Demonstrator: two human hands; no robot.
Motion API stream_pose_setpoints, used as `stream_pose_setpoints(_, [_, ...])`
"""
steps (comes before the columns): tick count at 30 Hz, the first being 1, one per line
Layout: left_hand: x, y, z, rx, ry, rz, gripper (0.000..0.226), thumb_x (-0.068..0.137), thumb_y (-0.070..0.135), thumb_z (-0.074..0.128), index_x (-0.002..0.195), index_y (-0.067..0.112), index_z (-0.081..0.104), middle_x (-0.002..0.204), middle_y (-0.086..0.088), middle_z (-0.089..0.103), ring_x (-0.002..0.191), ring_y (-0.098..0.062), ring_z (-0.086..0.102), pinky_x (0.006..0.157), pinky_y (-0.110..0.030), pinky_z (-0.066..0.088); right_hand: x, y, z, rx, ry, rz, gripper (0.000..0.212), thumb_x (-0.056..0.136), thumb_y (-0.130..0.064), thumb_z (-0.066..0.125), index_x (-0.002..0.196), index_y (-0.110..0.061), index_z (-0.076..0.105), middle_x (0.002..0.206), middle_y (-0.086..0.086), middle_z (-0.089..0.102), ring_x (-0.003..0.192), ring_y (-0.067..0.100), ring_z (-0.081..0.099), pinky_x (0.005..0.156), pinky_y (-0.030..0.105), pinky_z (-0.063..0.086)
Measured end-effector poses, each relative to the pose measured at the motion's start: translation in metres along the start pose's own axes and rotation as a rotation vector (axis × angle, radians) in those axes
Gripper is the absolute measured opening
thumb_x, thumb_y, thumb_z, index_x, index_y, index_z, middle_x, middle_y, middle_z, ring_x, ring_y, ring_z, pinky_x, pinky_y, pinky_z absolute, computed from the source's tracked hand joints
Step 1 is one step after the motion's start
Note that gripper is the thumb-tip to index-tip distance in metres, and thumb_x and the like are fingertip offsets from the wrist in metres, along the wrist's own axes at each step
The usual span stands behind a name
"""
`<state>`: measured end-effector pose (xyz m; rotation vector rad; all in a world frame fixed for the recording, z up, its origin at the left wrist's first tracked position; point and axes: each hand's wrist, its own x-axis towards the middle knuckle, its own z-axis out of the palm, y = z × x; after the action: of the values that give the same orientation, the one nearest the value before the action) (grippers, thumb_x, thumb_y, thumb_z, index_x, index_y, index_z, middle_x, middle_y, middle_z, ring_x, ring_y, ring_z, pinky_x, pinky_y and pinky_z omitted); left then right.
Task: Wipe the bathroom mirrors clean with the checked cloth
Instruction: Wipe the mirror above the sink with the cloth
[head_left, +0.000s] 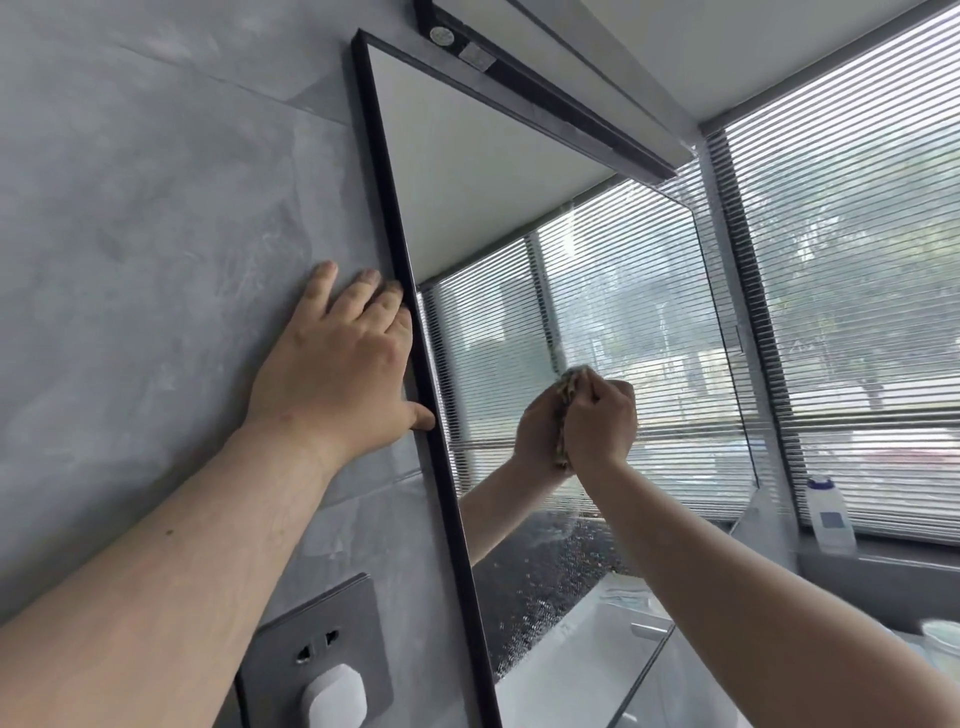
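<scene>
Right hand (600, 423): clenched around bunched checked cloth (567, 395), pressed to mirror (519, 208).
Left hand (337, 358): flat, released, bracing frame (415, 338).
Technique: droplets low; overlap strokes downward.

Grey marbled wall (156, 197) with socket plate (317, 644), slatted window blinds (852, 260), daylight beyond.

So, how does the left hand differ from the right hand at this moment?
The left hand is open, fingers straight, while the right hand is curled into a fist. The left hand holds nothing; the right hand grips the checked cloth. The left hand lies flat on the grey wall at the black frame, whereas the right hand presses the cloth on the mirror glass. Both are bare and raised to the same mirror.
</scene>
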<state>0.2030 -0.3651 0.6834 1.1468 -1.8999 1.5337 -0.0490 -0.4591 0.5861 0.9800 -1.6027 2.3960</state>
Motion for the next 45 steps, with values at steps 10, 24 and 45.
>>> stream_pose_setpoints(10, [0.001,0.000,0.000,0.001,0.009,0.003,0.114,0.068,0.087,0.050,0.150,0.009,0.037,0.160,-0.006,0.032,0.151,-0.025,0.020,0.122,-0.053,0.007,0.029,-0.063,0.020,0.057,0.013,-0.196,0.023,0.098,-0.022,0.055,0.089,-0.019,0.076,0.084,-0.007,0.047,0.072,0.009,0.053,0.066,0.025,0.040])
stream_pose_setpoints(24, [0.000,0.000,-0.001,-0.006,0.011,0.008,0.113,0.070,0.087,0.048,0.152,0.010,0.034,0.162,-0.005,0.028,0.152,-0.023,0.017,0.122,-0.053,0.004,0.032,-0.086,0.021,0.345,-0.190,-0.337,0.021,0.094,-0.012,0.064,0.111,-0.014,0.076,0.098,-0.008,0.062,0.097,0.006,0.061,0.088,0.018,0.050])
stream_pose_setpoints(45, [-0.001,0.000,-0.001,-0.037,0.023,0.002,0.112,0.070,0.086,0.050,0.152,0.011,0.035,0.162,-0.004,0.028,0.152,-0.022,0.015,0.123,-0.050,0.000,-0.008,-0.095,0.024,0.282,-0.186,-0.377,0.039,0.094,-0.009,0.053,0.131,-0.018,0.060,0.110,-0.011,0.049,0.107,0.014,0.056,0.095,0.028,0.047])
